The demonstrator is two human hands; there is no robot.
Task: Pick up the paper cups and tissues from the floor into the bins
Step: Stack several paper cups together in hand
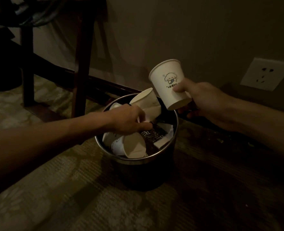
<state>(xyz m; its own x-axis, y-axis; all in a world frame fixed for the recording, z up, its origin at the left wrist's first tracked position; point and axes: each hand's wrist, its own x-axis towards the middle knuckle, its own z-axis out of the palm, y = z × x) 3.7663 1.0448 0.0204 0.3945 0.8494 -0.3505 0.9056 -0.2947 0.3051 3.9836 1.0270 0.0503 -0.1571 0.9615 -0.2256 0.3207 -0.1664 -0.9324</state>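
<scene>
In the middle of the floor, close to the wall [188, 30], stands the round dark bin [143, 175]. It is filled nearly to its metal rim. A cup lying on its side [134, 145] faces its mouth toward the near edge, and a dark printed wrapper [154, 135] lies just right of it. Little room is left inside. There is open floor near and to the right of the bin, while a chair leg [81, 72] stands close on the far left.

The left hand [129, 120] reaches over the bin's mouth with its fingers curled round the base end of a tilted cup [143, 98]. That cup's rim points up and away over the far edge. The right hand [203, 100] is above the bin's far right rim and holds a printed cup [163, 92] clear of it. The thumb presses the cup's side and the fingers wrap beneath, with the mouth upward.

Patterned carpet [54, 189] lies left and near, bare dark floor [221, 172] lies right, and a wall socket [268, 74] sits low at far right.
</scene>
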